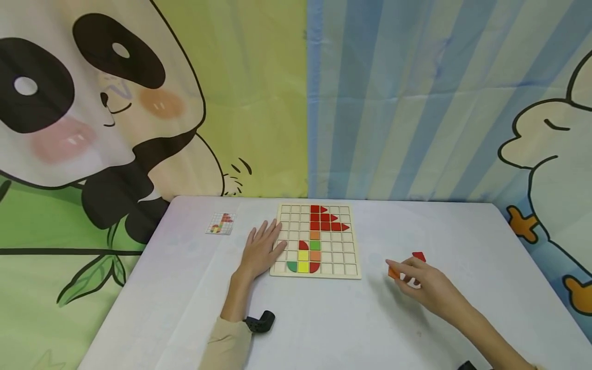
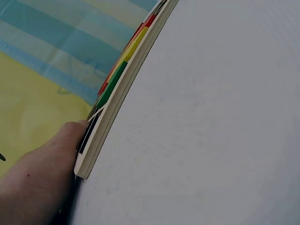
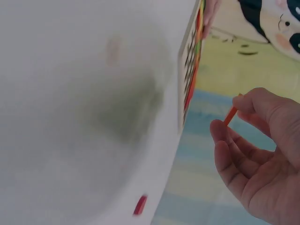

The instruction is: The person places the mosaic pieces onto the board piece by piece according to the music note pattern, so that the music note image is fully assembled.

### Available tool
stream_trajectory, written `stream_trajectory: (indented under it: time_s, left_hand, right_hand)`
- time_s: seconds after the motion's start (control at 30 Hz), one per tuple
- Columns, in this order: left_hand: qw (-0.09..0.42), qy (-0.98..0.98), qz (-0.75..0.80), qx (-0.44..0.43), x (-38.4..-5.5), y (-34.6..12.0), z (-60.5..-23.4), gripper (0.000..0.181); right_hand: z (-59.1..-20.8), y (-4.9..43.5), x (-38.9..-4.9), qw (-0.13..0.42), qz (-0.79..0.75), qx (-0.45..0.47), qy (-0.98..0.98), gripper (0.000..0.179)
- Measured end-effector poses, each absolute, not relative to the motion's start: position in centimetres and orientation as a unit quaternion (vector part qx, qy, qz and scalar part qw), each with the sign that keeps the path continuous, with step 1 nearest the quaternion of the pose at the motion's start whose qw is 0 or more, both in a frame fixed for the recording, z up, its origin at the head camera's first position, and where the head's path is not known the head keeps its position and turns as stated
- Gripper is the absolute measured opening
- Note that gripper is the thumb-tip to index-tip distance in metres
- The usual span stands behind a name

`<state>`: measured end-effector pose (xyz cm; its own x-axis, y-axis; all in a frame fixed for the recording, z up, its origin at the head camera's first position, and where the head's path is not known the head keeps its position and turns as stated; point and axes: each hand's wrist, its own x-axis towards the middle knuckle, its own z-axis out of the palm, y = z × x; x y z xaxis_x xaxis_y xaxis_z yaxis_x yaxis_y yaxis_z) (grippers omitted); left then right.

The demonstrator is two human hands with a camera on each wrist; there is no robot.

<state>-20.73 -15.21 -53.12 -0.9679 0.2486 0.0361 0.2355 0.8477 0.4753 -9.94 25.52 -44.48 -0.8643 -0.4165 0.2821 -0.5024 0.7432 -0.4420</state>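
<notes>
In the head view, my left hand (image 1: 260,253) rests with straight fingers across the left edge of a wooden grid board (image 1: 339,254). The left wrist view shows the thumb at the board's side (image 2: 105,133). On the board sit red squares (image 1: 315,226) and pointed pieces, with orange, green and yellow squares (image 1: 302,261) and rounded pieces below. To the right of the board, my right hand (image 1: 427,285) pinches a small orange piece (image 3: 230,115) between thumb and fingertips, above the table. A red piece (image 1: 419,256) lies on the table just beyond that hand.
A small pattern card (image 1: 220,224) lies on the white table (image 1: 324,324) left of the board. Behind the table's back edge hangs a printed curtain (image 1: 398,103). A black wrist device (image 1: 260,321) is strapped at my left wrist.
</notes>
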Motion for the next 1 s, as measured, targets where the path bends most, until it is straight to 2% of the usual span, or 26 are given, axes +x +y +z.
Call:
stream_trajectory:
  time_s: [0.1, 0.33, 0.5, 0.73, 1.0]
  left_hand:
    - [0.013, 0.962, 0.243, 0.126, -20.7, -15.2, -53.1, 0.068]
    - [0.009, 0.962, 0.242, 0.13, -20.7, -15.2, -53.2, 0.067]
    - [0.009, 0.962, 0.238, 0.134, -20.7, -15.1, -53.0, 0.067]
    - [0.003, 0.963, 0.23, 0.138, -20.9, -15.1, -52.9, 0.066]
    - [0.01, 0.963, 0.233, 0.134, -20.7, -15.4, -53.0, 0.066]
  right_hand:
    - [-44.4, 23.3, -10.4, 0.073, 0.269, 0.274, -0.92, 0.051]
    - [-44.2, 17.3, -12.6, 0.016, 0.259, 0.315, -0.913, 0.034]
    - [-44.4, 12.7, -15.3, 0.011, 0.258, 0.367, -0.894, 0.027]
    - [-45.1, 7.6, -19.0, -0.044, 0.214, 0.384, -0.897, 0.016]
    - [-46.2, 4.8, -20.1, -0.038, 0.148, 0.372, -0.915, 0.011]
